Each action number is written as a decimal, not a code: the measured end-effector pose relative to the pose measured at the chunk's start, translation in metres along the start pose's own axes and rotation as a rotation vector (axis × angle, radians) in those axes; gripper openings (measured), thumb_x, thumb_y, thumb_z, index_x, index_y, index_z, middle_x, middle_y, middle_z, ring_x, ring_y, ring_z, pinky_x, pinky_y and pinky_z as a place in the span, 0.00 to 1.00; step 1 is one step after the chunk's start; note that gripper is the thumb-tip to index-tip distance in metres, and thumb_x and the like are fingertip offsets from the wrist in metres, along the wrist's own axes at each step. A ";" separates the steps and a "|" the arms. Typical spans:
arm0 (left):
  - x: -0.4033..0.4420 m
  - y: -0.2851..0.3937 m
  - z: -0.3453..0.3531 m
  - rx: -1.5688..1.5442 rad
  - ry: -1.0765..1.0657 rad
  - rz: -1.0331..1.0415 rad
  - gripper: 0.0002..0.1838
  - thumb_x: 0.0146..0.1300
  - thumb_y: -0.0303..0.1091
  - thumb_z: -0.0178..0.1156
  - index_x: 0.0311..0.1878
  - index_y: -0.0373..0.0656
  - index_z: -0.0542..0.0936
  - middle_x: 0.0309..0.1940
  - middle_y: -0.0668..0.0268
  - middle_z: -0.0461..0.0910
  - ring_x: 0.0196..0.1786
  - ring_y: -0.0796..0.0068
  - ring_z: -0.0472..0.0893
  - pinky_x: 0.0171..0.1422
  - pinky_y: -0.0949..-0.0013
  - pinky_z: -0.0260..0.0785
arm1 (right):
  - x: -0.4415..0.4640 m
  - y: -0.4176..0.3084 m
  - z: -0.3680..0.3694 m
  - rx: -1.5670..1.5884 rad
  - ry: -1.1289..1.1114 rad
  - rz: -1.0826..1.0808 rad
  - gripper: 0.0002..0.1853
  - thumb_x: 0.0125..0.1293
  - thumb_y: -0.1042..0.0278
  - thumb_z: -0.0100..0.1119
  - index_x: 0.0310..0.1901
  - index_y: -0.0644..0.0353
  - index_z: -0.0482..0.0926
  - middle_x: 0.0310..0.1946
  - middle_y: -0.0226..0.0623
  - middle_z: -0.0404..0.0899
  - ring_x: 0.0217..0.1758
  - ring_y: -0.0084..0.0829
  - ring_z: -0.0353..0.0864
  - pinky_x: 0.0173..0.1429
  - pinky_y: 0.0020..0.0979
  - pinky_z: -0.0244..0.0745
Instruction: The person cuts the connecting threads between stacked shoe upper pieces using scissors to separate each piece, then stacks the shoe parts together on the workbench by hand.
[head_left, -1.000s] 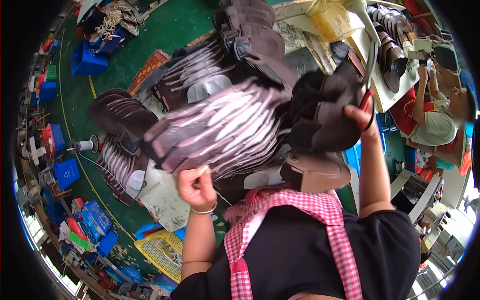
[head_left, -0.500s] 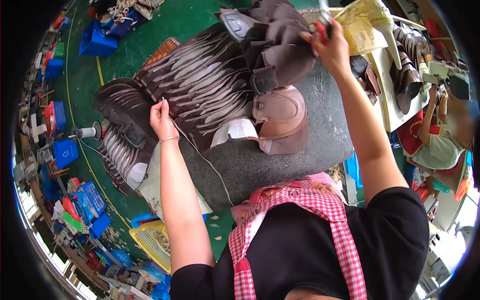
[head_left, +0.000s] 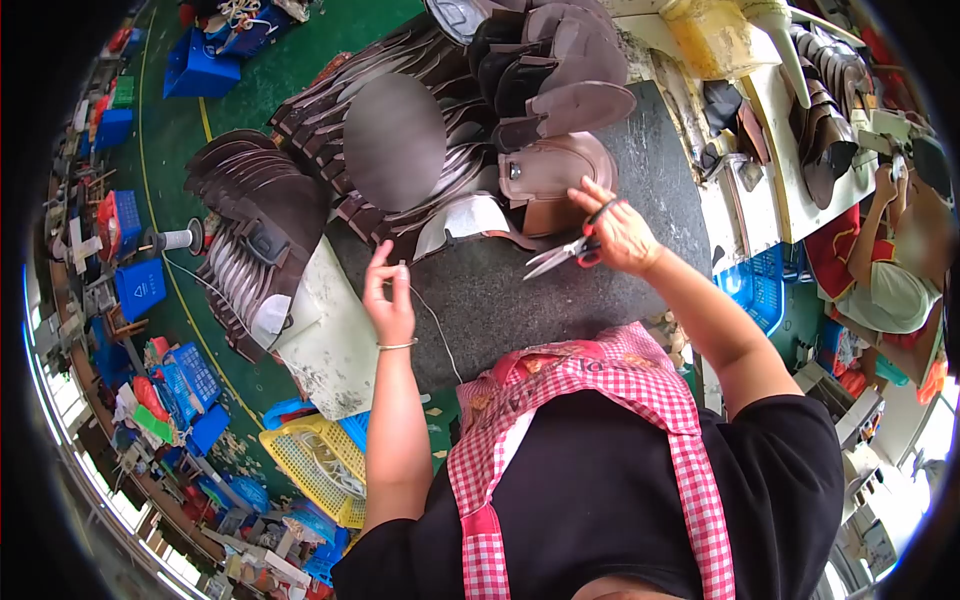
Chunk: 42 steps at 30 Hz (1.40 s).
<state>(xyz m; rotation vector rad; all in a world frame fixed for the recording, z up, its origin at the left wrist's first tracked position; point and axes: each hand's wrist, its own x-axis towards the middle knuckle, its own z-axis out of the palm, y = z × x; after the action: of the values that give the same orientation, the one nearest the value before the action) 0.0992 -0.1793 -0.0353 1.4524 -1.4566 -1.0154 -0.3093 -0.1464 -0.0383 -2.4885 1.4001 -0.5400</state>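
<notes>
My right hand (head_left: 622,235) has its fingers through the red and black handles of a pair of scissors (head_left: 560,257), whose blades point left over the dark grey tabletop (head_left: 500,310). Between the raised fingers of my left hand (head_left: 390,295) is the end of a thin white cord (head_left: 437,325) that runs down to the apron. Beyond both hands lie overlapping rows of brown shoe-upper pieces (head_left: 570,50). The nearest brown piece (head_left: 560,170) is just past my right fingertips. A pale-lined piece (head_left: 462,220) lies right of my left hand.
At the left, another brown stack (head_left: 250,190) stands beside a spool of white cord (head_left: 175,240). A yellow container (head_left: 710,40) stands at the back right. A yellow basket (head_left: 310,470) and blue basket (head_left: 755,290) are below table height. A co-worker (head_left: 890,270) sits at the far right.
My right hand has come down and nearer with the scissors, from the far stack to above the tabletop. My left hand has moved right and nearer, off the rows of pieces.
</notes>
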 end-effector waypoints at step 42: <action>-0.364 -0.008 0.000 -0.228 0.832 -0.577 0.07 0.71 0.32 0.62 0.44 0.39 0.77 0.36 0.67 0.83 0.35 0.84 0.81 0.37 0.77 0.74 | 0.493 -0.140 0.206 0.029 0.260 -0.077 0.51 0.45 0.34 0.77 0.55 0.73 0.67 0.46 0.56 0.80 0.50 0.55 0.83 0.54 0.47 0.78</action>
<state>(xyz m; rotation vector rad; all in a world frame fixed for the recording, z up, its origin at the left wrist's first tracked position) 0.1000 0.1844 -0.0462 1.8460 -0.3234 -0.7069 0.1204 -0.4923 -0.0726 -2.5284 1.3745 -0.9222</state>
